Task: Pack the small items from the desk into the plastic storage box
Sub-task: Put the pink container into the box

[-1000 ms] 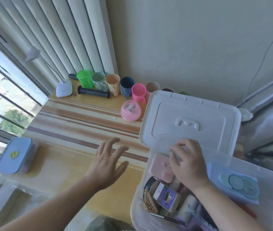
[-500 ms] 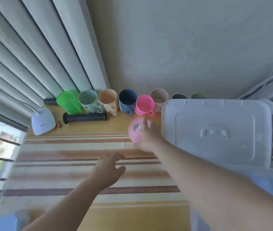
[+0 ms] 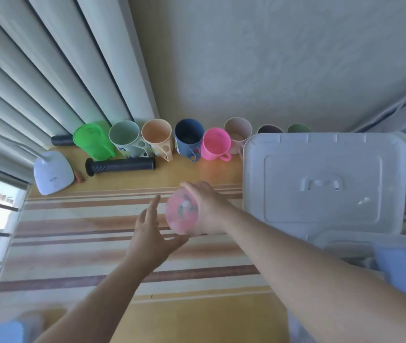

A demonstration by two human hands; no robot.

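1. We hold a small round pink container (image 3: 181, 214) in our right hand (image 3: 206, 209), fingers curled over its far side, lifted above the striped tabletop (image 3: 78, 238). It is blurred, so we cannot make out what is inside or on it.
2. Our left hand (image 3: 151, 233) comes up just beside the container with fingers spread and straight, gripping nothing; its thumb sits right beneath the pink shape, and we cannot tell whether it touches.
3. The plastic storage box (image 3: 345, 246) stands to our right, with only its near rim and part of its clear wall in view. Its white lid (image 3: 320, 184) stands propped open behind it, so the box looks ready to receive things.
4. We judge the packing to be partway: this container is picked up but not yet in the box.
5. Much appears left on the tabletop. A row of cups lines the wall, among them a green cup (image 3: 93, 141), a navy cup (image 3: 187, 139) and a pink mug (image 3: 216, 144). A black ribbed grip (image 3: 120, 166) lies in front of them, and a white lamp base (image 3: 52, 172) sits by the blinds (image 3: 36, 70).
6. The lamp base carries a faint mark and two cups bear printed labels, but none is sharp enough to read.
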